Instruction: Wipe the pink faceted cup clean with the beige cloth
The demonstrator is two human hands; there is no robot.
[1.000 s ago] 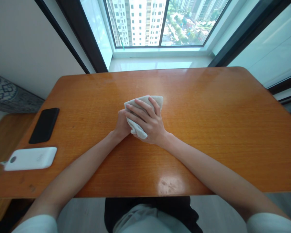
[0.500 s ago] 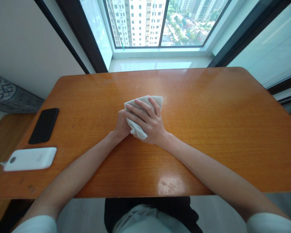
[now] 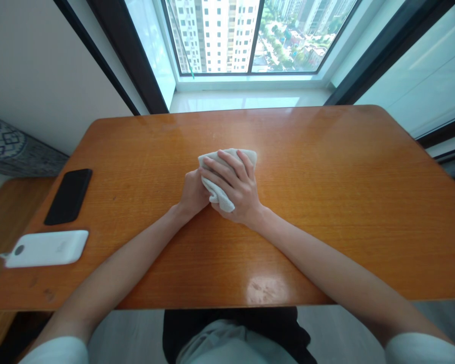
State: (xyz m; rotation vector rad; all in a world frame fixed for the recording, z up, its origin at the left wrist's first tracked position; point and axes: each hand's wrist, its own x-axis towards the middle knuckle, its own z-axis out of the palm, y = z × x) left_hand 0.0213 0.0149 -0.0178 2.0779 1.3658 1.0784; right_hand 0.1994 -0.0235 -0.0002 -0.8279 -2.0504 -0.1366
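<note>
A pale grey folded cloth (image 3: pixel 221 198) lies bunched at the middle of the orange wooden table (image 3: pixel 326 202). My right hand (image 3: pixel 237 189) is laid over it with fingers wrapped across its top. My left hand (image 3: pixel 193 194) is tucked against the cloth's left side, partly under my right hand, its fingers curled in and mostly hidden.
A black phone (image 3: pixel 68 196) lies face down near the table's left edge, with a white power bank (image 3: pixel 47 248) just in front of it. Behind the table are a white window sill (image 3: pixel 250 98) and a large window. A lower wooden surface (image 3: pixel 0 217) stands at left.
Both hands and the cloth have shifted slightly to the right on the table; the grip looks the same.
</note>
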